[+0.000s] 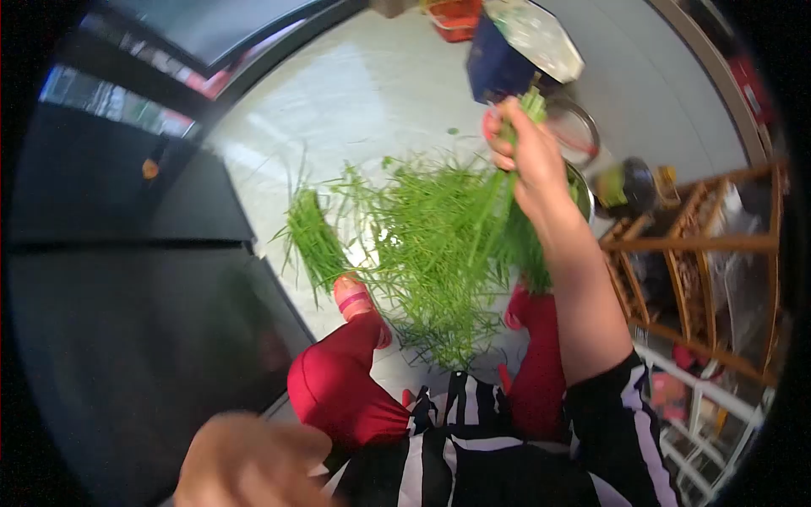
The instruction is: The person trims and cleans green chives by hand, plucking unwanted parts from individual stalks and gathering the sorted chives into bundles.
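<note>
In my right hand [530, 152] is a bunch of long green chives [494, 221], gripped at its pale stem end with the leaves hanging down. That hand is raised over the right side of a loose heap of chives [422, 228] spread on the floor. A neater bundle of chives [314, 241] lies to the left of the heap, by my left foot. My left hand [253, 465] is low at the bottom left, near my left knee and away from the greens. Motion blurs its fingers, so whether it holds anything cannot be seen.
A metal basin rim [585, 194] shows behind my right forearm. Beyond it stand a dark jar [638, 184] and a blue box [497, 63] with clear plastic inside. A wooden rack [693, 245] is on the right, a dark cabinet [127, 338] on the left. An orange basket [456, 19] sits farther off.
</note>
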Demonstrator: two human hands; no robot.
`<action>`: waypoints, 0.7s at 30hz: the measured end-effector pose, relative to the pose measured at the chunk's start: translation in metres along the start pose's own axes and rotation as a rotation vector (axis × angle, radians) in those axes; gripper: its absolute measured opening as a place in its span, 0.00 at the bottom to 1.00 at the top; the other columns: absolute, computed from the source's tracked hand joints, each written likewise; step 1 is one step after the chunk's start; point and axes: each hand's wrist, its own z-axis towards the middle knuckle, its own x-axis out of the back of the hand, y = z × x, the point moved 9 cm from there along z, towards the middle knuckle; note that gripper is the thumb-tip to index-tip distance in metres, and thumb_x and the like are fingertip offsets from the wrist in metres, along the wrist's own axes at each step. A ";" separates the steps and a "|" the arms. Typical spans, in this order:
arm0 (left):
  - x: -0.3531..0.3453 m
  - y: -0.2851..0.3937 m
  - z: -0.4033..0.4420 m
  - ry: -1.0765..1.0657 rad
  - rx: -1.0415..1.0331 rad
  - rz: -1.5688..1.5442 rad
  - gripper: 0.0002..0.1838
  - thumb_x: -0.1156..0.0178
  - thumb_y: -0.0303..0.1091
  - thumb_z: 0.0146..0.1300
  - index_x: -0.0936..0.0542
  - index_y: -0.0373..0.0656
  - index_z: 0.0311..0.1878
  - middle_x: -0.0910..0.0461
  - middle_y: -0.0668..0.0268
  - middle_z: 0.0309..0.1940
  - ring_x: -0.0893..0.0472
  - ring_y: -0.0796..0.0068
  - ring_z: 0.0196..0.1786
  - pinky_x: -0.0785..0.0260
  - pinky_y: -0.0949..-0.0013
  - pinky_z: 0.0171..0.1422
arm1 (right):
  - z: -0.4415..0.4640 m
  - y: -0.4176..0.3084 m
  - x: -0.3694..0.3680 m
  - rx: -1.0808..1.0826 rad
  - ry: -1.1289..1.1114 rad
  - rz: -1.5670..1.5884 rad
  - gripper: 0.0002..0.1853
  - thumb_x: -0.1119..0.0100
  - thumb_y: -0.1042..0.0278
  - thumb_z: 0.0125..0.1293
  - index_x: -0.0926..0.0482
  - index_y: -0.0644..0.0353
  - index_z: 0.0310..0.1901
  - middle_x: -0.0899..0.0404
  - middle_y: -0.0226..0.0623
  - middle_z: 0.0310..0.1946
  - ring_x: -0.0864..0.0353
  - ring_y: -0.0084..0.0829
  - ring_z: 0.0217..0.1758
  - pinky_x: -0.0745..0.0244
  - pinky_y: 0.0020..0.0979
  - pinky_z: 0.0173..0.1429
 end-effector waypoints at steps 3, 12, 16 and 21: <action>-0.039 0.018 0.028 -0.087 -0.100 -0.177 0.17 0.46 0.35 0.65 0.21 0.32 0.24 0.20 0.43 0.31 0.18 0.54 0.32 0.24 0.60 0.32 | -0.003 -0.003 -0.003 -0.019 -0.039 0.076 0.12 0.51 0.57 0.69 0.30 0.59 0.38 0.28 0.32 0.26 0.41 0.15 0.19 0.46 0.18 0.21; -0.075 -0.058 0.057 -0.157 -0.014 -0.280 0.16 0.46 0.34 0.65 0.21 0.32 0.26 0.20 0.45 0.31 0.19 0.56 0.29 0.24 0.62 0.30 | 0.005 -0.024 0.021 -0.027 -0.156 0.471 0.11 0.54 0.56 0.71 0.32 0.55 0.38 0.31 0.29 0.23 0.41 0.18 0.21 0.43 0.20 0.23; -0.100 -0.055 0.068 -0.191 -0.019 -0.256 0.15 0.46 0.34 0.65 0.21 0.32 0.26 0.20 0.46 0.31 0.19 0.56 0.28 0.25 0.63 0.29 | -0.010 -0.047 0.016 -0.024 -0.344 0.685 0.11 0.57 0.57 0.73 0.33 0.52 0.36 0.40 0.22 0.19 0.46 0.16 0.19 0.49 0.19 0.21; -0.141 -0.029 0.082 -0.247 -0.036 -0.203 0.15 0.46 0.33 0.65 0.21 0.32 0.27 0.19 0.47 0.31 0.20 0.57 0.26 0.25 0.64 0.28 | -0.034 -0.073 0.026 0.033 -0.423 0.846 0.11 0.57 0.56 0.73 0.33 0.51 0.35 0.44 0.19 0.18 0.51 0.16 0.17 0.52 0.19 0.20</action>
